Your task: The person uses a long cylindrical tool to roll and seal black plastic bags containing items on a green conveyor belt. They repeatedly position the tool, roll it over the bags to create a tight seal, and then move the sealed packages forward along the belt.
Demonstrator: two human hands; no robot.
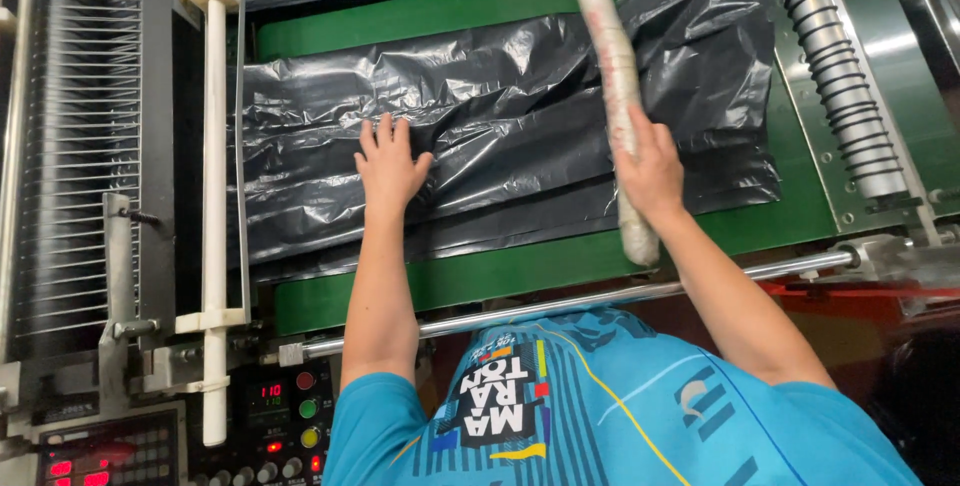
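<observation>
A stack of black plastic bags [500, 116] lies crumpled on the green conveyor belt [520, 266] of a machine. My left hand [388, 164] rests flat on the bags with fingers spread, pressing near their front left part. My right hand [650, 171] is closed around a long pale wrapped stick [612, 66], which slants from the top of the view down over the bags to the belt's front edge.
A metal rod [600, 298] runs across in front of the belt. A white bar [214, 196] and a comb-like metal rack [80, 126] stand at the left. A ribbed roller [835, 66] is at the right. A control panel with lit buttons [290, 416] sits at the lower left.
</observation>
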